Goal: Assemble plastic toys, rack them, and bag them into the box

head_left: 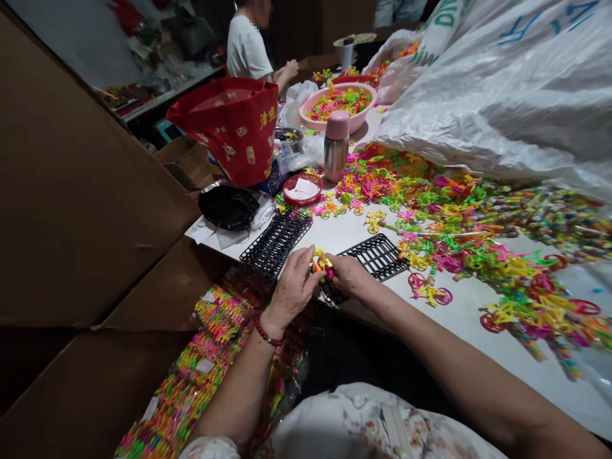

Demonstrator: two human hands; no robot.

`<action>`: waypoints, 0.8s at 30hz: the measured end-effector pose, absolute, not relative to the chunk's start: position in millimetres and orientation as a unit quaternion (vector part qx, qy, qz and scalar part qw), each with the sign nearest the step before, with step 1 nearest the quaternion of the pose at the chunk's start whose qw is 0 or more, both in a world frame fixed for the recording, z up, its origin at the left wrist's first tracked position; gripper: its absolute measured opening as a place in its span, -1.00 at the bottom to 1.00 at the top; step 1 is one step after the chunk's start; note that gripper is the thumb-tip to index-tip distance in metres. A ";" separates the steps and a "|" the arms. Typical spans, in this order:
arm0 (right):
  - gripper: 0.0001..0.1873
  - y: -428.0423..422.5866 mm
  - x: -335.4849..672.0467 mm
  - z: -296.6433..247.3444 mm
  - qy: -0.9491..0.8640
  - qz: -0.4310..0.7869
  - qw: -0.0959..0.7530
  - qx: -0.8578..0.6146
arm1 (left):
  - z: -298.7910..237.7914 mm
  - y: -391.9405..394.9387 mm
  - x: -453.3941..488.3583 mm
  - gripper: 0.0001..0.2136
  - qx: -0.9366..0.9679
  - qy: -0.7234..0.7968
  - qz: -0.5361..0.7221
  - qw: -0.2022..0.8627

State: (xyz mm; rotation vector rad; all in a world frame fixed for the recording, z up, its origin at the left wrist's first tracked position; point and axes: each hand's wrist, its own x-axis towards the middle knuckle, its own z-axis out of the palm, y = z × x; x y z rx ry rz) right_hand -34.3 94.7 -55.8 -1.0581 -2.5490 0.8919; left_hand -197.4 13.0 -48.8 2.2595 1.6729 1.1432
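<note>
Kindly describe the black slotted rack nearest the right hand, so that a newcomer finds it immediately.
At the near edge of the white table, find the person's right hand. The black slotted rack extends beyond this hand, which partly hides it. Unlike the similar rack near the black bag, it borders the loose colourful pieces.

Both arms (430, 338) reach forward, hands (293, 285) close together.

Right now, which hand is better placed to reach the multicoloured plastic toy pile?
Probably your right hand: the multicoloured plastic toy pile spreads on its side; your left hand is farther. Both meet at a small yellow piece.
</note>
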 end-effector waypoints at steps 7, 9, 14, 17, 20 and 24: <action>-0.82 95.8 -41.8 -56.0 -0.879 0.280 0.080 -0.377 | -40.2 10.7 -195.1 -0.46 0.805 0.528 0.270 -0.030; -0.81 90.8 -44.2 -57.1 -0.870 0.282 0.089 -0.393 | -38.6 10.1 -190.6 -0.49 0.818 0.527 0.230 -0.036; -0.78 92.3 -21.7 -55.9 -0.848 0.348 0.180 -0.358 | -42.7 10.9 -182.3 -0.48 0.806 0.540 0.236 -0.062; -0.78 114.0 16.7 -43.8 -0.825 0.283 0.250 -0.421 | -43.7 11.9 -182.1 -0.45 0.809 0.531 0.242 -0.067; -0.77 148.7 51.2 -32.8 -0.822 0.116 0.184 -0.526 | -44.4 13.8 -183.9 -0.45 0.814 0.520 0.248 -0.078; -0.79 186.5 64.3 -35.5 -0.811 0.042 0.104 -0.575 | -47.1 16.4 -184.4 -0.49 0.816 0.508 0.265 -0.082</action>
